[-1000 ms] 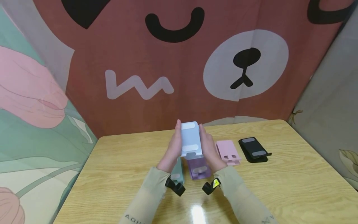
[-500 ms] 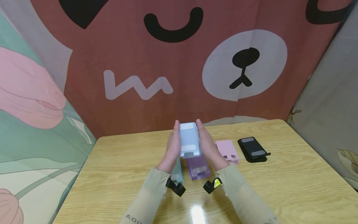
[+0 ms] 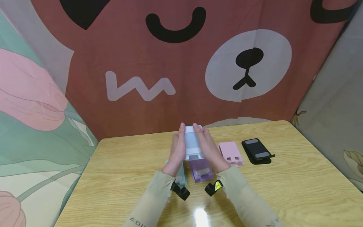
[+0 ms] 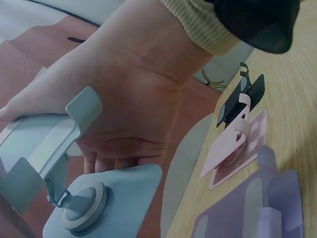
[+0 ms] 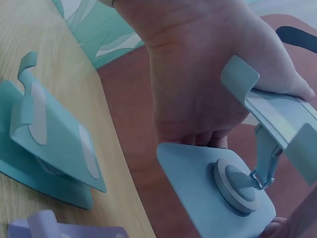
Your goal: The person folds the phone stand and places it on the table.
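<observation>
A light blue foldable phone stand [image 3: 192, 143] is held up above the table between both hands. My left hand [image 3: 178, 149] grips its left side, the thumb along the edge of the upper plate. On the other side my right hand [image 3: 211, 151] grips it with the thumb over the plate's front. The wrist views show the stand partly unfolded: its base [image 4: 131, 191] with a round pivot stands apart from the hooked upper plate [image 5: 277, 116], joined by a hinged arm [image 5: 266, 151]. In both wrist views, fingers reach behind the base.
Below the hands, a teal phone stand [image 3: 181, 176] and a purple one [image 3: 202, 171] lie on the wooden table [image 3: 119, 176]. To the right lie a pink stand [image 3: 229, 150] and a black one [image 3: 256, 150]. A bear-print cloth [image 3: 136, 116] hangs behind the table.
My right thumb has moved from the stand's right edge onto the front of its upper plate. The held stand has shifted slightly; the stands on the table stay put.
</observation>
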Motion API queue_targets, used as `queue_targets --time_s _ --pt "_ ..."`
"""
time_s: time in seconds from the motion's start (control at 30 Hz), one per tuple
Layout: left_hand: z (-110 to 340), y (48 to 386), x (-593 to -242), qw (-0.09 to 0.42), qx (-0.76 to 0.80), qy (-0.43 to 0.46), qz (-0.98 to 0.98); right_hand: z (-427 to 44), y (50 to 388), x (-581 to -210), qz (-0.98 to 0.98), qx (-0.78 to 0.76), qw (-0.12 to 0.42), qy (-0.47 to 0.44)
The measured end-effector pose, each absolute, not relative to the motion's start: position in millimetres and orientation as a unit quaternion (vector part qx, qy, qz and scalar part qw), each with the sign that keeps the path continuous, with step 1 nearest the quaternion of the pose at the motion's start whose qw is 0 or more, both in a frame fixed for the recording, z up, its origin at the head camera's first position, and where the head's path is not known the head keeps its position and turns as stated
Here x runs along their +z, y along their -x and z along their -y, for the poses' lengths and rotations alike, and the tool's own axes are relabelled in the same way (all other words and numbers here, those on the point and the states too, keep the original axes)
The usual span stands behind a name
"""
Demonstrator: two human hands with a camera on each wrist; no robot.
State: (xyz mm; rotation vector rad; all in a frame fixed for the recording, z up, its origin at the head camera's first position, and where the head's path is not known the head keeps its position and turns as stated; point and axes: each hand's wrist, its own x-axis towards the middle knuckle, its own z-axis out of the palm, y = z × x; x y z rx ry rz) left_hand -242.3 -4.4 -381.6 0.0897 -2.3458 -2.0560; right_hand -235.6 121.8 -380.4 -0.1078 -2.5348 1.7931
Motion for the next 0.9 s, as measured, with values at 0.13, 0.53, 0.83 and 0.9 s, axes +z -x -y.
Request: queue_targets --time_s 0.13,0.53,0.83,0.9 --pt "2.7 242.9 -384.8 0.027 -0.646 -0.035 0.762 -119.4 236.4 -382.7 0.814 0.578 0.040 0.039" --pt "2.5 241.4 -388.3 0.038 -0.643 -0.025 0.765 -118.6 235.3 -386.4 0.825 0.559 0.071 0.034" --pt "6.7 239.9 -391.2 0.035 -0.628 -0.026 0.777 -117.4 237.3 -390.3 0.835 0.542 0.091 0.033" --pt "6.9 240.3 -392.4 0.045 -0.628 -0.024 0.777 -116.7 237.6 -391.4 0.834 0.541 0.096 0.038"
